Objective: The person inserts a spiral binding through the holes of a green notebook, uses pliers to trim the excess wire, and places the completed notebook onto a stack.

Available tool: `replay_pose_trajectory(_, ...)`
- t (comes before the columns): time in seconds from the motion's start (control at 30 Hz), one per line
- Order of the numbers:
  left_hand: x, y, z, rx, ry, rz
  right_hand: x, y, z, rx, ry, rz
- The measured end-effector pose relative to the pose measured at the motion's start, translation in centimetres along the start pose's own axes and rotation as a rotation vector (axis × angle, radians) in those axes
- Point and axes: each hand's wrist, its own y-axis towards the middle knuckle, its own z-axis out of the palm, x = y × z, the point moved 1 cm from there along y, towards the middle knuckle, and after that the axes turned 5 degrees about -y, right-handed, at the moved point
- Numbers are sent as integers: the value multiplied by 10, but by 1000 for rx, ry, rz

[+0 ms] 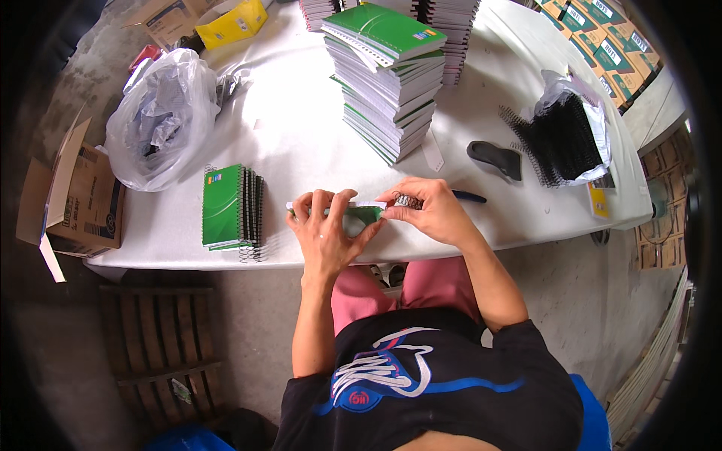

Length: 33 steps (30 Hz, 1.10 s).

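Near the table's front edge, my left hand grips a small green-covered notebook held on its edge, fingers over its top and thumb below. My right hand pinches a dark spiral binding coil at the right end of that notebook's edge. How far the coil runs through the holes is hidden by my fingers. Left of my hands lies a short pile of green spiral notebooks, their black coils facing right. Beyond my hands rises a tall stack of green-covered notebooks with punched edges and no coils visible.
Black coils lie in an opened plastic wrapping at right, beside a black curved object and a dark-handled tool. A clear plastic bag and an open cardboard box are at left. More notebook stacks stand behind.
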Motion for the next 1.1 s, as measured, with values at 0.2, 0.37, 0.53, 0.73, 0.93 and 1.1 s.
replay_pose_trajectory(0.2, -14, -1, -2, -50, 9, -73, 16, -3, -14, 76, -90, -19)
replay_pose_trajectory(0.37, -19, 3, 3, -176, -26, -25, 3, -13, -29, 91, -196, -50)
replay_pose_trajectory(0.53, -20, -3, 8, -230, 13, -28, 10, -13, -33, 66, -130, 92)
replay_pose_trajectory(0.73, -17, -4, 13, -213, -10, -71, 4, -9, -13, -164, -73, -149)
replay_pose_trajectory(0.93, -15, -7, 12, -188, -5, -40, 6, -9, -6, -16, -40, -105)
replay_pose_trajectory(1.1, -14, -8, 12, -185, 19, -45, -2, -8, -7, 16, 82, -102)
